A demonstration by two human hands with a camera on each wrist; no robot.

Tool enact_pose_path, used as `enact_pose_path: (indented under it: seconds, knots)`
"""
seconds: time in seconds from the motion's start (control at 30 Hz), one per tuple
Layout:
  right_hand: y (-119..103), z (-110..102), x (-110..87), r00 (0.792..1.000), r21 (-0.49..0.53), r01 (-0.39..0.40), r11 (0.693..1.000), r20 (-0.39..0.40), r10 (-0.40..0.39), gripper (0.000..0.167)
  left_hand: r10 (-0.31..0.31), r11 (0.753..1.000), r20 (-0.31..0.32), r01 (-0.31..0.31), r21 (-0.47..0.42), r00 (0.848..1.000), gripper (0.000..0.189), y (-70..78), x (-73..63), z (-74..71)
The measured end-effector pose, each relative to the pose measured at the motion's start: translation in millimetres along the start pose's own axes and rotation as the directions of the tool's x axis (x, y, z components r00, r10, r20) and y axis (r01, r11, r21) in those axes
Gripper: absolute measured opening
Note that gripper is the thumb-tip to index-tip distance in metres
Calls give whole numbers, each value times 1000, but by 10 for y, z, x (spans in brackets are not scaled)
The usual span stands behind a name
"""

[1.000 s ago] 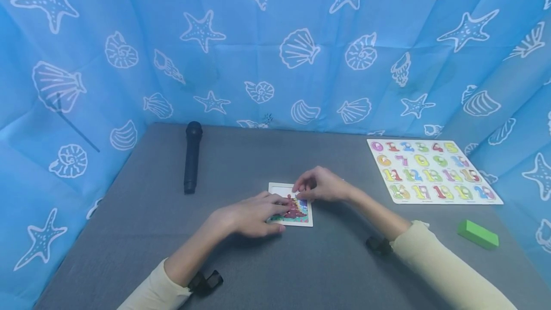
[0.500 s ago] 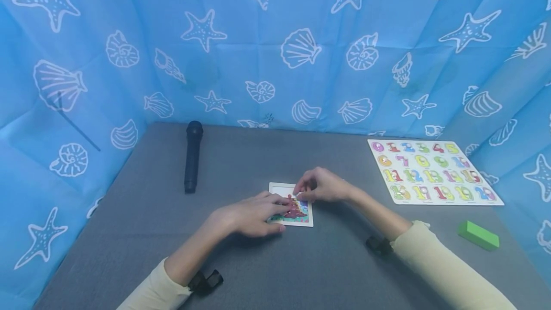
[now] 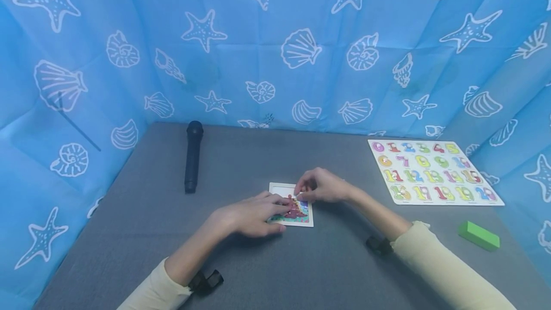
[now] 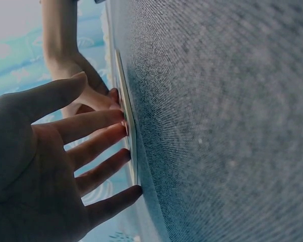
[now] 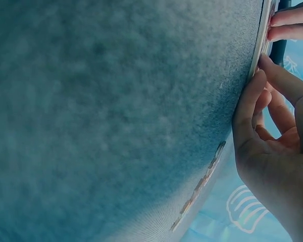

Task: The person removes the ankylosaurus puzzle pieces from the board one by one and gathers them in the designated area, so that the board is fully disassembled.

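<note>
A small jigsaw puzzle [image 3: 297, 213] with a red figure lies in a pale frame [image 3: 303, 225] at mid-table. The upper left of the tray shows bare white. My left hand [image 3: 254, 214] rests straight, spread fingertips on the picture; the left wrist view shows them against the thin board [image 4: 130, 126]. At the tray's upper right, my right hand [image 3: 323, 186] pinches a puzzle piece between thumb and curled index finger, the piece mostly hidden. In the right wrist view, the thumb [image 5: 278, 73] and index finger meet at the board's edge.
A black microphone [image 3: 193, 157] lies at the back left. A number peg board [image 3: 435, 172] is at the back right, with a green block [image 3: 479, 236] in front of it. A blue shell-print curtain [image 3: 258, 61] surrounds the grey table [image 3: 318, 267].
My right fingertips have shifted very slightly to the right at the tray's top. The left hand and the puzzle stay in place.
</note>
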State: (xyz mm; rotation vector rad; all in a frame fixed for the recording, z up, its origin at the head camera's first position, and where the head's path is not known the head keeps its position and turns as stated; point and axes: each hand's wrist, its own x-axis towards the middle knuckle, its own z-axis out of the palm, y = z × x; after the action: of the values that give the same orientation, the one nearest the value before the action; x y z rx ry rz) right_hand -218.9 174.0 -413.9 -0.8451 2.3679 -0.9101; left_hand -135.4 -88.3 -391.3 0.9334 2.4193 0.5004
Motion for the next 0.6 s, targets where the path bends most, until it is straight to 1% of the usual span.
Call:
enact_pose_path:
  seconds: [0.1, 0.43, 0.6]
  knots:
    - [-2, 5, -7, 1000, -3, -6, 1000, -8, 6, 8, -1, 1000, 0, 1, -3, 1000, 62, 2, -3, -1]
    - [7, 26, -40, 998, -3, 50, 999, -47, -50, 9, 6, 1000, 1, -6, 8, 1000, 60, 2, 15, 11]
    - [11, 32, -37, 998, 9, 47, 999, -49, -47, 9, 6, 1000, 0, -6, 6, 1000, 60, 0, 13, 14]
